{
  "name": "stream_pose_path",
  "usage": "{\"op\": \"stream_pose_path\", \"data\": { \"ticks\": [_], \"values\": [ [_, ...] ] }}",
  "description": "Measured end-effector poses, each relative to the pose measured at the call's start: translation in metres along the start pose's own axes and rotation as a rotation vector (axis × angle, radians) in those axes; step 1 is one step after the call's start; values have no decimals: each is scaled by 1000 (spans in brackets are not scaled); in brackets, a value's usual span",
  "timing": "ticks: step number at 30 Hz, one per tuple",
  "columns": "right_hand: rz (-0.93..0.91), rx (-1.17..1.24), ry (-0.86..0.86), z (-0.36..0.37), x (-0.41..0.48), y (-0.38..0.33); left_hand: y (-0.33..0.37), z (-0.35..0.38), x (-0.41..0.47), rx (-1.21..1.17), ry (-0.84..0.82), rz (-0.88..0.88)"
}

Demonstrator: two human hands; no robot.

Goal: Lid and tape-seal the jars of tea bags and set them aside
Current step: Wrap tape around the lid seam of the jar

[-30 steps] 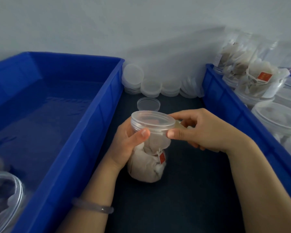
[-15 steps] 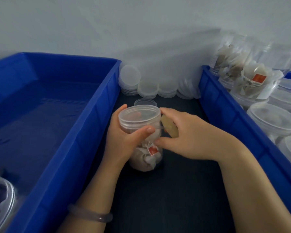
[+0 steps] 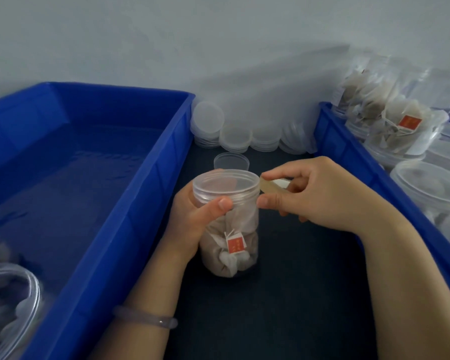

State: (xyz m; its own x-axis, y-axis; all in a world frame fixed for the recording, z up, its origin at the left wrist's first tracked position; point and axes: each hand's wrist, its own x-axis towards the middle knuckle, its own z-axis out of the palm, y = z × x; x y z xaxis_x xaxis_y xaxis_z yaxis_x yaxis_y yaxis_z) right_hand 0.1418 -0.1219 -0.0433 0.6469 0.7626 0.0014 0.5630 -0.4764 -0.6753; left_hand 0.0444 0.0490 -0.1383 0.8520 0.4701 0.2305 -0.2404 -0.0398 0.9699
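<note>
Here, a clear jar filled with tea bags is gripped by the left hand: the fingers are curled round its far side and the thumb is pressed across the front, just under the translucent lid seated on top. Below that thumb, a red tag is seen through the jar wall. A tan strip of tape is pinched between the thumb and forefinger of the right hand, with the other fingers curled beneath; the strip's free end lies at the lid's side wall, a short way from the left thumb tip, though actual contact cannot be confirmed. The jar is stood upright on the dark table. Just beyond the left fingertips a loose lid is laid, and stacks of lids are lined up farther behind it. Outside the left knuckles a blue bin is placed; outside the right knuckles a second blue bin is packed with filled jars. A pale bracelet is worn on the left wrist.
</note>
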Motion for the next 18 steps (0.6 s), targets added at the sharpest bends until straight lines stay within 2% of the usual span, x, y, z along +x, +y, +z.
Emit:
{"op": "stream_pose_path", "data": {
  "ticks": [6, 12, 15, 18],
  "values": [
    [-16, 0, -58, 4, 6, 7, -2, -3, 0, -32, -79, -12],
    [-111, 52, -201, 6, 8, 10, -1, 1, -4, -99, -209, -50],
    [-133, 153, -247, 11, 8, 12, 1, 2, -4, -61, -192, -41],
    [-151, 114, -169, 12, 12, 16, 6, 1, -4, 26, -70, 13]
  ]
}}
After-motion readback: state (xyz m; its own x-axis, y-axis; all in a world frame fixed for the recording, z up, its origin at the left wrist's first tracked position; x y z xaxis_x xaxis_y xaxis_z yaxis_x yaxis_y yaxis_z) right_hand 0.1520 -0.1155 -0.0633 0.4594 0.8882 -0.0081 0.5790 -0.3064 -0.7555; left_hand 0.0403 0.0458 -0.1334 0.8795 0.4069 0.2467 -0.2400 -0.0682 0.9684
